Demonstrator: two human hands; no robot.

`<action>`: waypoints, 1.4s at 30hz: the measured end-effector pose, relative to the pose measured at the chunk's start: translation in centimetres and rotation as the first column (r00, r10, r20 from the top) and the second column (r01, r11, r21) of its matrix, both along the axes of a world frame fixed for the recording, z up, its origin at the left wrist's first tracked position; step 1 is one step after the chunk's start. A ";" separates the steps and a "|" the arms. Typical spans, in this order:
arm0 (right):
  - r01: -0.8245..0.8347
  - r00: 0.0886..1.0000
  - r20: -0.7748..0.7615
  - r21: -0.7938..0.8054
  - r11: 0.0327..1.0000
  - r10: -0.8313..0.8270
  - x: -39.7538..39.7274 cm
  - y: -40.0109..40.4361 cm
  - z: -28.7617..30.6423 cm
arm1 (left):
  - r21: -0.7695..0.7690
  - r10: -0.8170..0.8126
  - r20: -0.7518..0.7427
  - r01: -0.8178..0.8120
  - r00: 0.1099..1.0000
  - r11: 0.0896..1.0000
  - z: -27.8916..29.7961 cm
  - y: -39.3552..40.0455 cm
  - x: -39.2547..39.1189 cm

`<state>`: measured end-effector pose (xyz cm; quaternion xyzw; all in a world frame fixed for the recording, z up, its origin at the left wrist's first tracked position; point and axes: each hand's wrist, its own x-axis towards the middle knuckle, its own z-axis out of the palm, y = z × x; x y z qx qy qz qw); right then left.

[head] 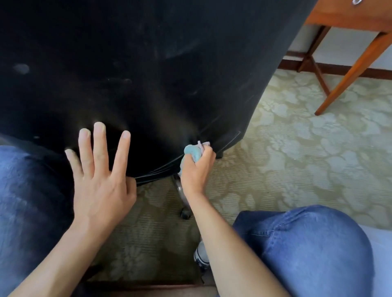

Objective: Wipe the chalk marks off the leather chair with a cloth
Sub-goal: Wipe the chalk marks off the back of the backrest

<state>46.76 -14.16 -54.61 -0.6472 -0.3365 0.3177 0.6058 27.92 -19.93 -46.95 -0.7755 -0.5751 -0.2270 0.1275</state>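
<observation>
Knees (314, 250) flank chair (148, 74) (wooden table (356, 27) beyond).

Carpeted room with a wooden desk in the corner

A pale green carpet (297, 148) with a cream floral pattern covers the floor, lit by soft daylight. At upper right stands a reddish-brown wooden desk (350, 17) on slanted legs (352, 74), a metal drawer pull (357, 1) just visible. Behind it, a white wall (343, 48) meets a dark wooden skirting board (339, 69).
</observation>
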 end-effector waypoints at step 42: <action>0.302 0.934 0.051 0.421 0.856 -0.355 7.7 8.3 9.7 | 0.037 0.014 -0.068 -0.011 0.998 0.999 0.0 0.2 -0.5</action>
